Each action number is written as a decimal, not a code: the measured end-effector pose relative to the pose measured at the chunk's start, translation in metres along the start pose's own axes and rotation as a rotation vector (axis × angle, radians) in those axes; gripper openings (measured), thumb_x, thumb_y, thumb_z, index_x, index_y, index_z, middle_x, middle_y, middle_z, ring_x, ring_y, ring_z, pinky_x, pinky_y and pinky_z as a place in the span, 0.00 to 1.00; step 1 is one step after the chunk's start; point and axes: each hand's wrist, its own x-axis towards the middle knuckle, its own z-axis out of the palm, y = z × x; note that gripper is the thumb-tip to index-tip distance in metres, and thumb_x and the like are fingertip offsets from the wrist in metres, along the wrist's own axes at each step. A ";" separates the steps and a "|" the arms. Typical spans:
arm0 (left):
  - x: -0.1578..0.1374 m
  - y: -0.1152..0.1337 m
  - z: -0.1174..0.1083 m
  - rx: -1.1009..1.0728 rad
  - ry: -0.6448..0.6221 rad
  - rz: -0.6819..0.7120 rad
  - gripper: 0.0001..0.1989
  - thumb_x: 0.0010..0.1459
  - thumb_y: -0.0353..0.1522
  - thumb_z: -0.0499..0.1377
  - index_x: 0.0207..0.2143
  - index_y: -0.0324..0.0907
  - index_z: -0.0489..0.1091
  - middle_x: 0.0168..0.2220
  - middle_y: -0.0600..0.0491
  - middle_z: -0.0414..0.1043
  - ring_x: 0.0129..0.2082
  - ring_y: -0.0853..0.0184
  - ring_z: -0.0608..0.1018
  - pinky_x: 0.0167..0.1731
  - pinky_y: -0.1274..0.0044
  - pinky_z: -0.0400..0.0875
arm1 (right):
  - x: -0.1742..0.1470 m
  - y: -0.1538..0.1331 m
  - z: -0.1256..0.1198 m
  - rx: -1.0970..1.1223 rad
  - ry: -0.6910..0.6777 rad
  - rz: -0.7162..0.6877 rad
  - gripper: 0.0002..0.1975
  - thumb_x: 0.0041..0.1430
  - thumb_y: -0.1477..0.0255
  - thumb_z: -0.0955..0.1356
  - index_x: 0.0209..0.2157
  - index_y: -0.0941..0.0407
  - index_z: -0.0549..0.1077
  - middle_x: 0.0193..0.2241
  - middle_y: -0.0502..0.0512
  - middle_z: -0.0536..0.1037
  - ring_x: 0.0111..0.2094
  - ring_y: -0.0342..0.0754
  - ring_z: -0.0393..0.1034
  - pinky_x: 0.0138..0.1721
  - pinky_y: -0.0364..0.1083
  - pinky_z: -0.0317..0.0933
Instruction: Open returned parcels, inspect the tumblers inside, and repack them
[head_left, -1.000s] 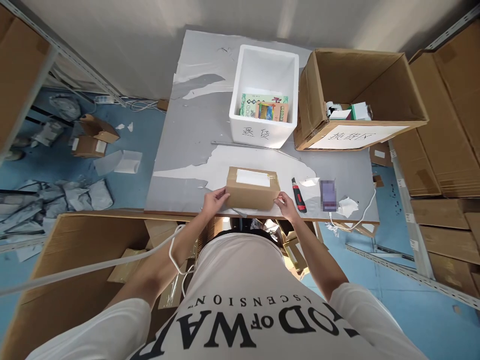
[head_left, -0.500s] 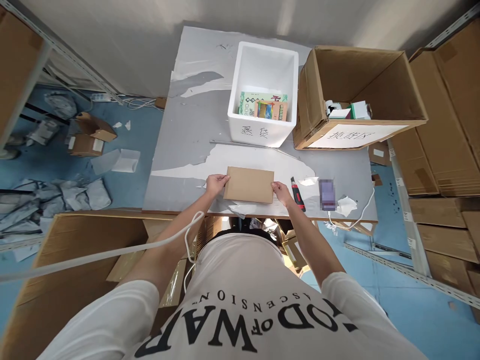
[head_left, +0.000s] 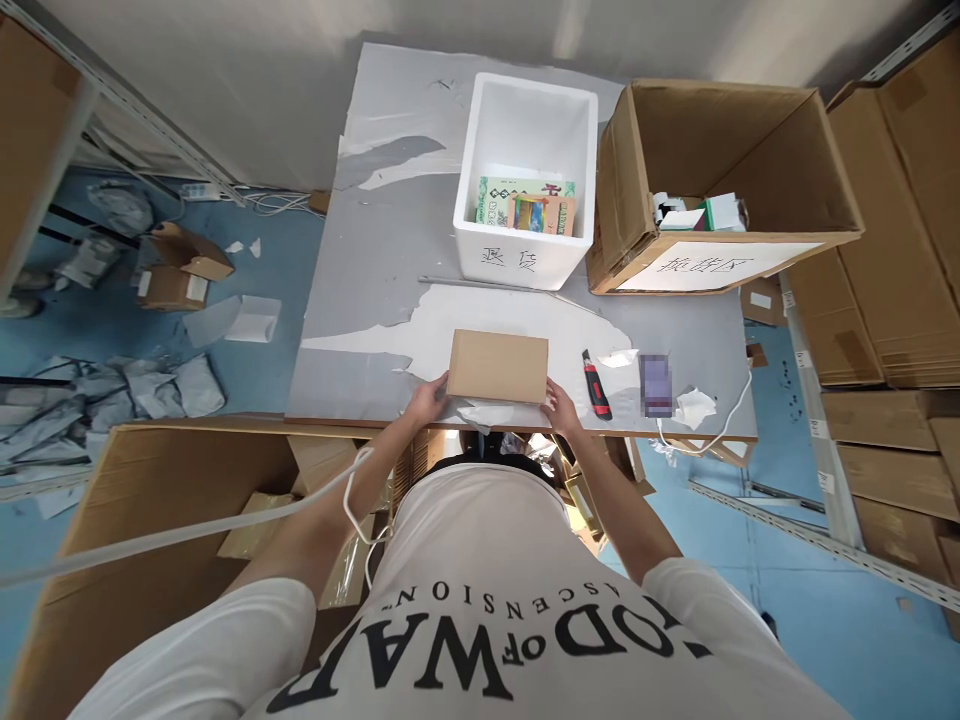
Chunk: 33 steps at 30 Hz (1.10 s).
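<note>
A small flat brown cardboard box (head_left: 499, 366) lies near the table's front edge, its plain top face up. My left hand (head_left: 429, 400) grips its near left corner, fingers partly hidden at the side. At the near right corner my right hand (head_left: 559, 408) holds the box with bent fingers. To the right of my right hand lies a red and black box cutter (head_left: 597, 385) on the table.
Behind the box stand a white foam bin (head_left: 517, 265) with booklets and a large open carton (head_left: 615, 200) with small packages. A blurred purple phone-like thing (head_left: 656, 386), paper scraps and a white cable (head_left: 724, 430) lie right. A big open carton (head_left: 82, 560) stands lower left.
Both hands have slid toward me along the box's sides, from its middle or far part to the near corners. The box has stayed nearly in place.
</note>
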 end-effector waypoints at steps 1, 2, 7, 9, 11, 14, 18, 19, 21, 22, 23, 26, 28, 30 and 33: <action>-0.003 -0.002 0.002 0.052 -0.044 0.009 0.26 0.41 0.39 0.66 0.46 0.41 0.76 0.45 0.47 0.79 0.51 0.50 0.77 0.56 0.60 0.67 | -0.003 0.001 0.002 -0.003 -0.039 -0.014 0.37 0.46 0.73 0.68 0.61 0.52 0.63 0.59 0.58 0.69 0.58 0.53 0.65 0.61 0.58 0.57; -0.005 -0.002 0.003 0.101 -0.080 0.014 0.25 0.43 0.39 0.66 0.46 0.42 0.76 0.45 0.48 0.80 0.50 0.50 0.78 0.55 0.60 0.68 | -0.004 0.002 0.005 0.000 -0.066 -0.021 0.37 0.46 0.74 0.68 0.61 0.52 0.63 0.59 0.57 0.70 0.58 0.53 0.65 0.61 0.58 0.56; -0.005 -0.002 0.009 0.186 -0.105 0.019 0.22 0.48 0.42 0.62 0.45 0.41 0.76 0.46 0.47 0.79 0.49 0.51 0.78 0.53 0.61 0.69 | -0.003 -0.005 0.018 0.095 -0.039 0.057 0.33 0.49 0.75 0.66 0.59 0.55 0.63 0.55 0.59 0.73 0.54 0.52 0.70 0.59 0.54 0.61; -0.005 -0.002 0.010 0.172 -0.107 0.021 0.23 0.48 0.43 0.62 0.45 0.40 0.76 0.45 0.46 0.79 0.48 0.51 0.79 0.53 0.61 0.69 | -0.002 -0.009 0.017 0.092 -0.038 0.069 0.32 0.49 0.75 0.66 0.58 0.56 0.64 0.53 0.59 0.75 0.51 0.51 0.71 0.57 0.54 0.62; -0.005 -0.001 0.009 0.143 -0.115 0.033 0.26 0.47 0.45 0.63 0.45 0.40 0.76 0.46 0.45 0.79 0.48 0.50 0.78 0.53 0.62 0.69 | -0.003 -0.014 0.014 0.049 -0.043 0.044 0.29 0.50 0.74 0.66 0.56 0.55 0.65 0.50 0.59 0.76 0.48 0.51 0.72 0.55 0.53 0.64; -0.008 0.004 0.007 0.079 -0.111 0.060 0.30 0.46 0.49 0.63 0.47 0.40 0.75 0.47 0.45 0.79 0.50 0.51 0.78 0.55 0.64 0.68 | -0.006 -0.020 0.004 -0.049 -0.046 -0.041 0.20 0.53 0.70 0.66 0.50 0.54 0.68 0.46 0.58 0.76 0.44 0.51 0.71 0.52 0.53 0.65; -0.015 0.022 0.000 0.098 -0.119 0.065 0.30 0.51 0.51 0.60 0.49 0.39 0.74 0.44 0.46 0.80 0.43 0.56 0.79 0.48 0.68 0.72 | -0.007 -0.029 -0.009 -0.155 -0.070 -0.120 0.12 0.56 0.61 0.65 0.38 0.54 0.70 0.37 0.56 0.71 0.40 0.51 0.67 0.46 0.52 0.65; -0.017 0.027 -0.002 0.129 -0.118 0.063 0.30 0.53 0.51 0.58 0.49 0.39 0.74 0.42 0.47 0.80 0.40 0.57 0.80 0.45 0.70 0.72 | -0.007 -0.033 -0.012 -0.180 -0.081 -0.144 0.13 0.57 0.59 0.64 0.36 0.53 0.70 0.36 0.56 0.70 0.40 0.51 0.66 0.46 0.52 0.64; -0.018 0.038 -0.006 0.196 -0.095 0.065 0.29 0.55 0.50 0.56 0.49 0.38 0.75 0.39 0.49 0.80 0.36 0.60 0.79 0.41 0.72 0.72 | -0.006 -0.041 -0.016 -0.234 -0.104 -0.198 0.15 0.60 0.56 0.62 0.34 0.53 0.70 0.34 0.56 0.69 0.40 0.52 0.65 0.46 0.52 0.63; -0.018 0.043 -0.008 0.228 -0.072 0.069 0.29 0.56 0.50 0.54 0.49 0.38 0.75 0.38 0.50 0.80 0.35 0.60 0.78 0.40 0.73 0.71 | -0.006 -0.045 -0.017 -0.263 -0.109 -0.222 0.16 0.61 0.55 0.61 0.34 0.53 0.70 0.33 0.56 0.68 0.40 0.53 0.64 0.46 0.52 0.62; -0.018 0.048 -0.009 0.261 -0.049 0.072 0.28 0.57 0.50 0.53 0.48 0.38 0.76 0.37 0.51 0.80 0.35 0.60 0.78 0.39 0.74 0.71 | -0.005 -0.049 -0.018 -0.291 -0.109 -0.239 0.18 0.63 0.55 0.59 0.34 0.52 0.70 0.32 0.55 0.67 0.39 0.53 0.64 0.45 0.52 0.62; -0.014 0.061 -0.012 0.350 -0.006 0.067 0.27 0.59 0.49 0.51 0.43 0.39 0.78 0.31 0.52 0.79 0.35 0.59 0.78 0.37 0.75 0.69 | -0.003 -0.060 -0.018 -0.368 -0.080 -0.232 0.24 0.64 0.50 0.54 0.29 0.52 0.68 0.28 0.54 0.65 0.35 0.52 0.64 0.42 0.51 0.61; -0.010 0.069 -0.013 0.387 0.019 0.055 0.27 0.59 0.50 0.50 0.38 0.39 0.79 0.27 0.52 0.77 0.34 0.58 0.77 0.34 0.75 0.67 | 0.000 -0.065 -0.018 -0.398 -0.057 -0.198 0.27 0.63 0.47 0.52 0.25 0.51 0.65 0.26 0.54 0.65 0.33 0.52 0.64 0.40 0.51 0.60; -0.005 0.076 -0.013 0.405 0.044 0.038 0.27 0.59 0.50 0.50 0.32 0.39 0.79 0.23 0.52 0.73 0.31 0.60 0.75 0.32 0.76 0.65 | 0.004 -0.068 -0.017 -0.409 -0.037 -0.168 0.30 0.62 0.45 0.51 0.22 0.51 0.63 0.25 0.54 0.66 0.31 0.51 0.64 0.39 0.50 0.60; 0.003 0.084 -0.014 0.418 0.057 0.007 0.29 0.59 0.51 0.51 0.22 0.39 0.75 0.17 0.55 0.63 0.25 0.65 0.70 0.28 0.77 0.60 | 0.013 -0.069 -0.015 -0.412 -0.023 -0.138 0.32 0.62 0.43 0.50 0.20 0.51 0.63 0.23 0.55 0.68 0.30 0.51 0.65 0.39 0.50 0.61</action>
